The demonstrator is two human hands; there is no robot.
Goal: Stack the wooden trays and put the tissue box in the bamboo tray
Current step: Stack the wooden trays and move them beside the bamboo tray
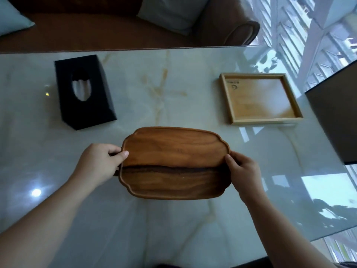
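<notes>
Two brown wooden trays with wavy edges sit in the middle of the shiny pale marble table [173, 229]. The lower wooden tray [170, 183] lies flat on the table. The upper wooden tray [173, 147] rests on it, pushed a bit toward 12 o'clock, with its near edge lifted. The left hand [96, 163] pinches the upper tray's 9 o'clock end, thumb on top. The right hand [244, 171] pinches its 3 o'clock end. Farther away, at 10 o'clock, stands a black tissue box [85, 91] with an oval hole. At 2 o'clock lies a light bamboo tray [259, 98], a rectangle with low walls. A brown sofa [135, 26] with pale cushions [172, 12] is behind the table.
</notes>
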